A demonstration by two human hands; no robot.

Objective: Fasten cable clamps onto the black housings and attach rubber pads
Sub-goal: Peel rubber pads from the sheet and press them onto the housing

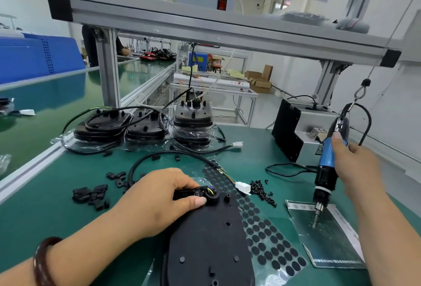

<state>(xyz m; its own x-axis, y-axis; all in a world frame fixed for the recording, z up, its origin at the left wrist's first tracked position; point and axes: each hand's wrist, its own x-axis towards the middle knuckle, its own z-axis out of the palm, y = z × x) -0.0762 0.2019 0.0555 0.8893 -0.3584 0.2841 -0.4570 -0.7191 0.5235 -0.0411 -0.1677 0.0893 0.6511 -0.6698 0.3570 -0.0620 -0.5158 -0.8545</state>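
Your left hand (159,199) sits at the far end of the black housing (205,240). Its fingers curl over the top and its thumb presses in from the near side, pinching a small black cable clamp (185,194) where the coloured wires enter the housing. A dark bracelet (43,260) circles that wrist. The housing lies flat on the green worktop (45,194) and runs from your hand toward 6 o'clock.

The black cable (136,167) comes out from under your hand at 10 o'clock. It arcs across the top and ends in a white connector (243,187) at 3 o'clock, just beside your fingertips.

Your right hand (355,167) wraps round the blue barrel of the electric screwdriver (325,167), with the thumb raised along it. The tool stands almost upright with its bit pointing down over a dark plastic pouch (330,240). You cannot tell whether the tip touches the pouch.

A clear sheet of round rubber pads (262,228) lies partly under the housing and spreads toward 3 o'clock, between the housing and the pouch. A small heap of black screws (262,191) lies just beyond the connector. Loose clamps (91,194) are scattered at 9 o'clock from your left hand. Stacked housings (145,126) in plastic wrap stand at 12 o'clock along the far edge. A grey box with a black plate (289,130) stands at 1 o'clock.
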